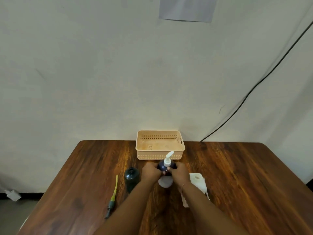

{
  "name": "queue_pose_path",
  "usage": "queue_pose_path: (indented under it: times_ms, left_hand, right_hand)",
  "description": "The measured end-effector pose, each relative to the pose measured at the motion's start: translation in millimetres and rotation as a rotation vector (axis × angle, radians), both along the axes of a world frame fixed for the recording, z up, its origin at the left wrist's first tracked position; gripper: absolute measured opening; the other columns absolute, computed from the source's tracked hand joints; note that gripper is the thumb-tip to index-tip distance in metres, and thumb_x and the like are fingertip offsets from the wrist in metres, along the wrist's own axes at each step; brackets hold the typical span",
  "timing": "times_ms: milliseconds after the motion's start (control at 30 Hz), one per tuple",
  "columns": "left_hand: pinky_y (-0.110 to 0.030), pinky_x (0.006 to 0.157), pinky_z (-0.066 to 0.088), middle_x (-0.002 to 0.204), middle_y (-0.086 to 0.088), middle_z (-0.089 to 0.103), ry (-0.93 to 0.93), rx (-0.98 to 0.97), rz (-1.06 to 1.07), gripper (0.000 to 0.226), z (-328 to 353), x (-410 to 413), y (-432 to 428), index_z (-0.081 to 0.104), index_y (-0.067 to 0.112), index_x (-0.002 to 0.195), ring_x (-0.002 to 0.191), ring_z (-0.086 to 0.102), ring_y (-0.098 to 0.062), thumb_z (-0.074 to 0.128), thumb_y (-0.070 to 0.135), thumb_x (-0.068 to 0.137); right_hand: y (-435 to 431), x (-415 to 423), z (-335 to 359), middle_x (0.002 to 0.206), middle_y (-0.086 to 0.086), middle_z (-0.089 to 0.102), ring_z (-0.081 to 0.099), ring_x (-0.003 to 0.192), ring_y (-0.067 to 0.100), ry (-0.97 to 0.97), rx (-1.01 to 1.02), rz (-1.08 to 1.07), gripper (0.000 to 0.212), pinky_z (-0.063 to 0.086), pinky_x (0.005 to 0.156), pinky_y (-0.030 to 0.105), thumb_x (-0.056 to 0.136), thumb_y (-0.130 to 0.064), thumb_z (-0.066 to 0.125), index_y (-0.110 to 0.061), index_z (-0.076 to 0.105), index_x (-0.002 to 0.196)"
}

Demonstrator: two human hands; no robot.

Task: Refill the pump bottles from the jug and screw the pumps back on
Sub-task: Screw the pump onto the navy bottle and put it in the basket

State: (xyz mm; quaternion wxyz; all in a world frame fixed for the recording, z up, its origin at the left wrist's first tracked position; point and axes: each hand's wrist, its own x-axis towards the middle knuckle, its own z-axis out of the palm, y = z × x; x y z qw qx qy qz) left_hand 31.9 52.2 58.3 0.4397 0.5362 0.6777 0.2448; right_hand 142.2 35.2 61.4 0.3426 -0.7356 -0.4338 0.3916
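Note:
A dark purple pump bottle (pixel 162 166) with a white pump (pixel 168 158) stands at the table's middle, just in front of the basket. My left hand (pixel 150 172) grips its left side and my right hand (pixel 180 173) wraps its right side near the neck. A dark green bottle (pixel 131 178) stands open-topped to the left, without a pump. Its pump with a yellow-green tube (pixel 113 196) lies flat on the table further left. A white jug (pixel 198 184) sits at the right, partly hidden behind my right forearm.
A peach plastic basket (pixel 160 144) stands against the wall at the table's (pixel 245 175) far edge. A black cable (pixel 254 89) runs down the wall at the right. A pale round object (pixel 165 182) shows below my hands.

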Motion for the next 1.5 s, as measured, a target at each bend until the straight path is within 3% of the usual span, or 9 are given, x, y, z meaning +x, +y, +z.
queue_pose_path:
  times_ms: [333, 633, 800, 933, 1100, 1233, 1367, 1467, 1500]
  left_hand:
    - [-0.042, 0.089, 0.053, 0.103, -0.021, 0.069, -0.184, 0.131, 0.024, 0.023, 40.7, 20.9, 102.9, 0.068, 0.001, 0.105, 0.100, 0.064, -0.033, 0.061, 0.001, 0.084]
    - [-0.033, 0.080, 0.047, 0.104, -0.020, 0.069, -0.191, 0.098, 0.005, 0.027, 2.2, 47.5, 168.4, 0.069, 0.002, 0.108, 0.087, 0.057, -0.025, 0.058, -0.002, 0.084]
    - [-0.031, 0.080, 0.046, 0.105, -0.016, 0.070, -0.159, 0.039, 0.004, 0.030, -24.6, 53.2, 185.2, 0.067, 0.005, 0.113, 0.094, 0.061, -0.026, 0.058, 0.000, 0.085]
    - [-0.028, 0.075, 0.045, 0.103, -0.017, 0.070, -0.159, 0.012, 0.006, 0.030, -38.8, 54.1, 194.7, 0.067, 0.005, 0.114, 0.084, 0.057, -0.024, 0.057, 0.000, 0.086]
    - [-0.030, 0.079, 0.044, 0.110, -0.017, 0.068, -0.170, -0.002, 0.003, 0.032, -48.0, 55.4, 198.8, 0.064, 0.006, 0.118, 0.103, 0.060, -0.031, 0.055, 0.001, 0.088]
    - [-0.028, 0.080, 0.040, 0.114, -0.017, 0.066, -0.177, 0.009, -0.019, 0.031, -49.2, 55.7, 197.3, 0.063, 0.004, 0.119, 0.098, 0.057, -0.026, 0.053, 0.000, 0.089]
    - [-0.029, 0.082, 0.039, 0.110, -0.015, 0.067, -0.204, 0.021, -0.009, 0.027, -44.4, 53.1, 191.3, 0.065, 0.003, 0.113, 0.095, 0.054, -0.022, 0.052, 0.001, 0.090]
    - [-0.028, 0.081, 0.038, 0.090, -0.005, 0.066, -0.204, 0.028, 0.017, 0.015, -33.1, 48.8, 183.5, 0.066, 0.009, 0.092, 0.097, 0.053, -0.025, 0.054, 0.002, 0.089]
    - [-0.028, 0.084, 0.038, 0.097, -0.005, 0.067, -0.208, 0.030, 0.012, 0.016, -28.3, 48.5, 179.9, 0.066, 0.009, 0.097, 0.105, 0.054, -0.026, 0.054, 0.002, 0.090]
  right_hand:
    - [112.6, 26.4, 53.2, 0.121, 0.019, 0.062, 0.057, 0.109, 0.034, -0.098, 0.099, 0.016, 0.031, 0.045, 0.090, 0.035, 0.088, -0.010, 0.056, -0.002, 0.057, 0.118]
    - [172.0, 52.0, 14.5, 0.127, 0.019, 0.058, 0.053, 0.117, 0.035, -0.038, 0.073, 0.030, 0.037, 0.043, 0.103, 0.043, 0.088, -0.004, 0.056, -0.001, 0.053, 0.125]
    - [192.9, 57.8, -13.0, 0.129, 0.018, 0.057, 0.052, 0.119, 0.035, -0.040, 0.009, 0.044, 0.038, 0.042, 0.105, 0.044, 0.089, -0.005, 0.055, -0.003, 0.051, 0.127]
    - [204.6, 58.7, -27.4, 0.131, 0.018, 0.056, 0.051, 0.120, 0.034, -0.030, -0.032, 0.048, 0.037, 0.041, 0.106, 0.044, 0.090, -0.005, 0.053, -0.004, 0.051, 0.128]
    - [211.2, 59.1, -37.7, 0.131, 0.016, 0.056, 0.051, 0.121, 0.034, -0.031, -0.051, 0.042, 0.037, 0.040, 0.106, 0.043, 0.092, -0.007, 0.051, -0.005, 0.049, 0.129]
    - [210.6, 59.6, -38.6, 0.135, 0.015, 0.051, 0.047, 0.124, 0.033, 0.007, -0.061, 0.084, 0.039, 0.037, 0.107, 0.043, 0.093, -0.006, 0.047, -0.008, 0.045, 0.132]
    - [204.5, 61.5, -32.6, 0.136, 0.016, 0.049, 0.045, 0.123, 0.032, 0.023, -0.083, 0.118, 0.037, 0.037, 0.101, 0.038, 0.093, -0.004, 0.044, -0.007, 0.043, 0.131]
    - [195.3, 59.5, -20.8, 0.132, 0.019, 0.051, 0.047, 0.121, 0.033, 0.007, -0.075, 0.100, 0.033, 0.039, 0.097, 0.037, 0.094, -0.006, 0.044, -0.003, 0.045, 0.127]
    - [192.3, 58.3, -17.7, 0.132, 0.019, 0.051, 0.047, 0.121, 0.033, 0.003, -0.066, 0.101, 0.034, 0.039, 0.098, 0.039, 0.095, -0.007, 0.043, -0.003, 0.045, 0.128]
